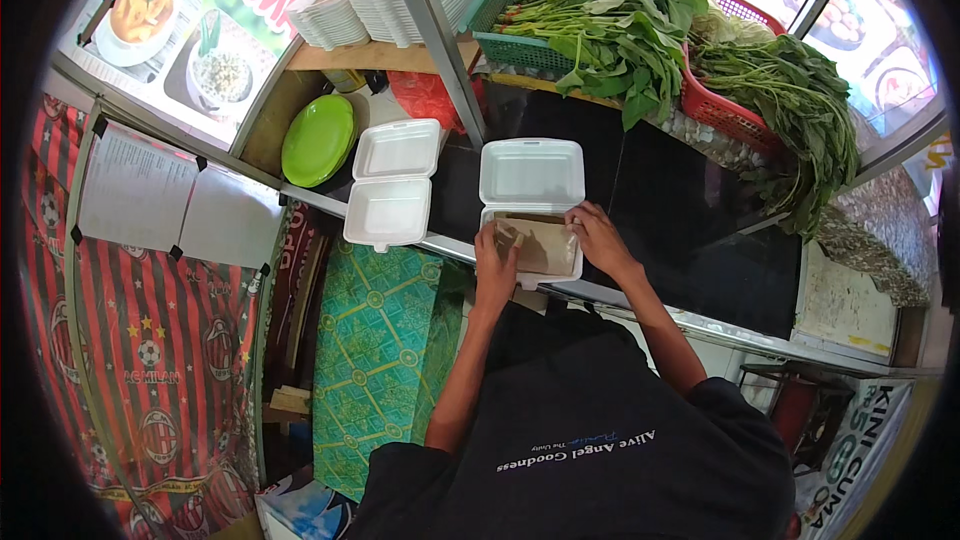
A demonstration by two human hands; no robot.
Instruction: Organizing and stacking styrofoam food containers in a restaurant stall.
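Note:
A white foam takeaway box [532,171] lies with its lid folded back at the front of the black tiled counter. Inside its lower half sits a sheet of brown food-wrapping paper [544,249]. My left hand [495,262] grips the paper's left side, its thumb over the sheet. At the upper right corner, my right hand [602,240] pinches the paper's edge between thumb and fingers. To the left lies a second foam box [388,211], also lid-up, its lower half bare and overhanging the counter edge.
Green plates [320,141] are stacked at the left. Foam boxes [390,4] stand in stacks on a wooden shelf behind a metal post [435,37]. Leafy greens [600,22] overflow a green basket [517,49]; more hang from a red basket [731,120]. A red plastic bag [424,99] lies behind.

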